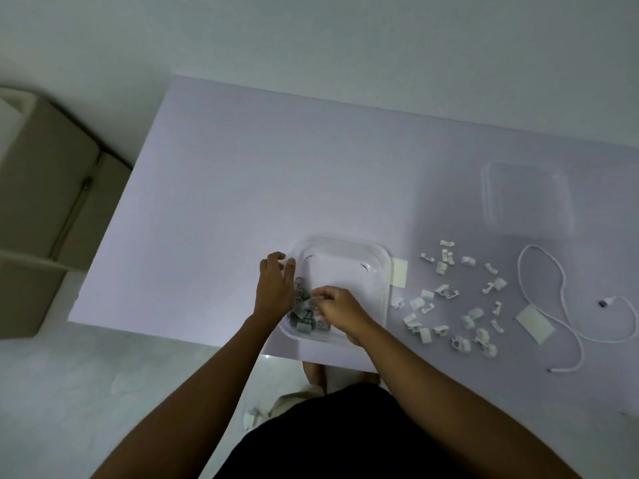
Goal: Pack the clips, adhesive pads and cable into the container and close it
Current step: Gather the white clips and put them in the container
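A clear plastic container (377, 271) stands near the table's front edge with several grey clips (304, 319) piled in its near left corner. My left hand (275, 288) rests on the container's left rim, fingers spread. My right hand (340, 309) reaches into the container, its fingertips pinched over the grey clips; whether it holds one is hidden. Several white clips (456, 305) lie scattered on the table right of the container. One adhesive pad (398, 277) lies against the container's right side, another adhesive pad (535, 323) further right. A white cable (563, 292) loops at the far right.
The clear lid (527, 202) lies on the white table (242, 184) behind the scattered clips. A cardboard box (45, 202) stands on the floor to the left. A small white scrap (254, 418) lies on the floor near my feet.
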Demonstrator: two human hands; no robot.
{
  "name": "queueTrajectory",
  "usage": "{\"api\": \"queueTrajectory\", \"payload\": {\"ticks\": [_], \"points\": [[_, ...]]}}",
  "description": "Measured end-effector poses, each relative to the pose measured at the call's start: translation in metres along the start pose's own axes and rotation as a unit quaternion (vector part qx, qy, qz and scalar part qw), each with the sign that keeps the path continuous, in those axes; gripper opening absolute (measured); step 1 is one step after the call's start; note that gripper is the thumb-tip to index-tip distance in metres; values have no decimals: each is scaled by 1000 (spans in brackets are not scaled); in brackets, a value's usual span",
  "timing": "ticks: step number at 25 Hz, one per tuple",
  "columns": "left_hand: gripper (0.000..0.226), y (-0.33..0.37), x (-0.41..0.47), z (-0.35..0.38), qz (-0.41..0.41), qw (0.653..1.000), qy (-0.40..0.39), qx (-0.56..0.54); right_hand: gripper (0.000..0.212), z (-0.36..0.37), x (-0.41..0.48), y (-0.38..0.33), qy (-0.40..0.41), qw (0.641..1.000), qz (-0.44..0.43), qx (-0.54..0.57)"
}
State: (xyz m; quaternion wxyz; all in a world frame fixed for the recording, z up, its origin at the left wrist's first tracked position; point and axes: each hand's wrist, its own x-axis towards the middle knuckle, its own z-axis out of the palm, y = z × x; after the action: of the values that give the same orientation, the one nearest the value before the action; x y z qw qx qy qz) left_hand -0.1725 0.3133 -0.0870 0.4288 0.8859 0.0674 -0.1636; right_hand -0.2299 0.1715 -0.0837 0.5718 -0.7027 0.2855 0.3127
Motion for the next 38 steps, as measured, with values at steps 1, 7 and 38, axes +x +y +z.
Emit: {"api": "queueTrajectory", "payload": {"ticks": [1, 7, 38], "points": [[36, -5, 2, 4, -8, 1000, -10, -16, 32, 1, -1, -2, -5, 999, -23, -33], [36, -17, 6, 12, 3, 999, -10, -51, 49, -22, -4, 14, 76, 977, -70, -187], [35, 134, -63, 156, 231, 935, -239, 121, 51, -147, -57, 152, 232, 935, -66, -258]]}}
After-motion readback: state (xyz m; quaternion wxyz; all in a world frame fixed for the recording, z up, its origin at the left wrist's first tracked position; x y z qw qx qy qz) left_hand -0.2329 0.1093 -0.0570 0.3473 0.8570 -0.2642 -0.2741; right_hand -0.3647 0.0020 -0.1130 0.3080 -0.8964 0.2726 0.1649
